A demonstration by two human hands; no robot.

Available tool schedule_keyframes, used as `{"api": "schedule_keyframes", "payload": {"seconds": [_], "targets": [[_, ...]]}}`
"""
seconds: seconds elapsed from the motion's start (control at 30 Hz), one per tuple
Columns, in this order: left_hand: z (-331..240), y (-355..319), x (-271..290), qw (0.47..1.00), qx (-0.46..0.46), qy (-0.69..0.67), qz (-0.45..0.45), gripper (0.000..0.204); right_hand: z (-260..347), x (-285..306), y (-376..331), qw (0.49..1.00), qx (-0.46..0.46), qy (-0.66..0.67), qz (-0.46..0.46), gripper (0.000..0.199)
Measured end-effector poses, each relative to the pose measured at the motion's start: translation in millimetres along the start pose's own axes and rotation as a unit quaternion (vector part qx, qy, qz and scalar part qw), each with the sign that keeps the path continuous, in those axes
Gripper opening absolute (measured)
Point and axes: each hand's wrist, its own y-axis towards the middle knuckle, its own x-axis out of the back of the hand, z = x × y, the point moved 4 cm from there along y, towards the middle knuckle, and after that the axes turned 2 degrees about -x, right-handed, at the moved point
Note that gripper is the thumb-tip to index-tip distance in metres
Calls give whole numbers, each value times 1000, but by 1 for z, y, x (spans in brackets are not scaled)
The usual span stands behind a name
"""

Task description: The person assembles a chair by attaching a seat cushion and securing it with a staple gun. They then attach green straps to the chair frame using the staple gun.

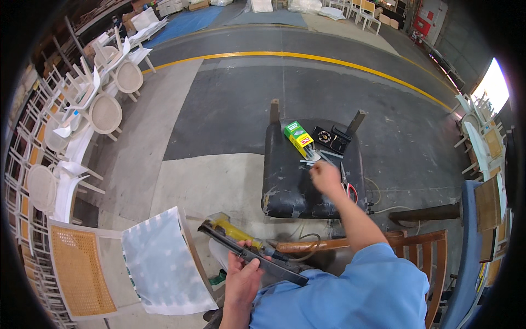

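Note:
My left hand (243, 272) grips a yellow and black staple gun (246, 247), held low near my lap with its long black magazine pointing down-right. My right hand (324, 178) reaches out over a black padded stool seat (285, 186), fingers closed at a strip of metal staples (312, 160) lying by the open end of a green and yellow staple box (298, 137). Whether the fingers hold any staples I cannot tell. Red-handled scissors (347, 186) lie just right of that hand. A black round-dial tool (329, 137) sits at the stool's far edge.
A cane-seat chair frame (76, 268) with a white sheet (161, 263) lies at lower left. White chairs (104, 112) are stacked along the left. A wooden chair back (405, 241) and blue panel (466, 263) stand at right. A hose (378, 205) trails on the concrete floor.

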Motion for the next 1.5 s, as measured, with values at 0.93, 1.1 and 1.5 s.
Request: {"api": "schedule_keyframes", "payload": {"seconds": [0.93, 1.1, 1.5], "targets": [[10, 15, 34, 990, -82, 42, -105, 38, 240, 11, -140, 800, 478, 131, 338, 16], [15, 8, 47, 981, -145, 79, -105, 47, 266, -21, -166, 739, 551, 63, 383, 14], [4, -1, 53, 980, -147, 59, -119, 69, 289, -56, -179, 751, 504, 87, 418, 25]]}}
